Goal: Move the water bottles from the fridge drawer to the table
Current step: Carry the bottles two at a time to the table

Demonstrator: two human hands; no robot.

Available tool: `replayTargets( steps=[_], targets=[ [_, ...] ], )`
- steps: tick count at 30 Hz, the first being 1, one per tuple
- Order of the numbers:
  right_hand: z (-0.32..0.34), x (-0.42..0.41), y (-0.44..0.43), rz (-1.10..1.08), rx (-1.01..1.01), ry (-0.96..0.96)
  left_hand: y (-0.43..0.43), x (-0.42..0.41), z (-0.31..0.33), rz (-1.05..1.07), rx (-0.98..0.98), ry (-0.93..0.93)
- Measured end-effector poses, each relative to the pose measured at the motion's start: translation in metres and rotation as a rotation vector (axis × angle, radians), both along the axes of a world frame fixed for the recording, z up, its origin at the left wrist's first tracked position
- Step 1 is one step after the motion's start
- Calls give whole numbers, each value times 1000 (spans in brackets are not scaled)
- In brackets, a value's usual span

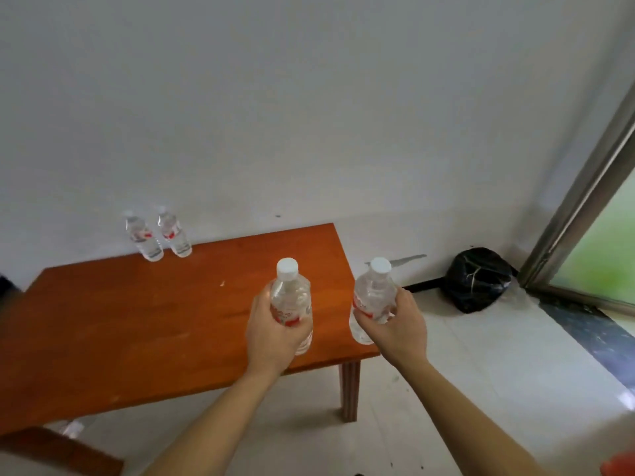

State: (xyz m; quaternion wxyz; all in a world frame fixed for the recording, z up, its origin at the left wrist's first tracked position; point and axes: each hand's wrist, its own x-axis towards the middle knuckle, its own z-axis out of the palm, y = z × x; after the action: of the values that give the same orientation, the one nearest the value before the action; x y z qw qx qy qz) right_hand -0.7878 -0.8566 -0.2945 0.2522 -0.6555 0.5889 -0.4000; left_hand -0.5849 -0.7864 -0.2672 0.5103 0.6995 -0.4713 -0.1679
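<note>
The left hand (pixel 275 333) grips one bottle (pixel 291 297) over the tabletop (pixel 137 321), the right hand (pixel 400 324) grips another bottle (pixel 372 297) at its right edge. A third bottle (pixel 144 240) and a fourth bottle (pixel 174 235) stand center left; a black bag (pixel 477 280) lies right.

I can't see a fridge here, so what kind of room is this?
Probably a plain room in a home: a wooden table by a bare white wall, a tiled floor, and a metal-framed glass door.

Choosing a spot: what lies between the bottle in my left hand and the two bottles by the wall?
Head view: bare table only, plus a tiny pale speck.
</note>
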Motion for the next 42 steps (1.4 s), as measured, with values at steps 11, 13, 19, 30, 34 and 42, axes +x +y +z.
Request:
replayTargets(
  steps=[11,13,19,30,34,42],
  targets=[
    [13,161,-182,241,63,-5,-135,143,7,277,88,9],
    [9,193,-201,265,66,9,-150,172,0,313,102,16],
    [-14,284,-249,278,77,86,-201,271,-37,316,173,-8],
    [-56,455,-325,180,231,92,-318,450,-87,147,250,26],
    [-80,499,-345,177,272,89,-348,481,-106,119,258,48],
    [-102,556,-377,185,336,111,-388,513,-136,100,246,16]
  ],
)
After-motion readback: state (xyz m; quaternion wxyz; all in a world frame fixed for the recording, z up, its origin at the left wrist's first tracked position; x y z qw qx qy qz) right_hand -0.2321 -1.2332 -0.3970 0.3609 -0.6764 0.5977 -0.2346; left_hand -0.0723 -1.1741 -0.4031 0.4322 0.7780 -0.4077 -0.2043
